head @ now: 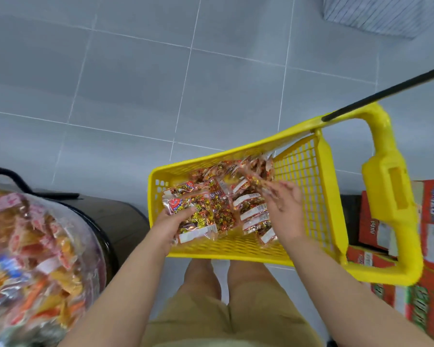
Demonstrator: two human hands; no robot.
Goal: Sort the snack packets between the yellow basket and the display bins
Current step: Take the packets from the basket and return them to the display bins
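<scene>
- A yellow basket [236, 254] stands on a grey tiled floor [135, 83] and holds many snack packets [253, 214].
- The left hand [171, 224], at the basket's near-left corner, grips a stack of packets [198, 216], thumb on top.
- The right hand [283, 206] is blurred, its fingertips at a raised packet [251, 176]; its hold cannot be told.

Grey tiled floor [135, 83] with pale grout lines, evenly lit.
</scene>
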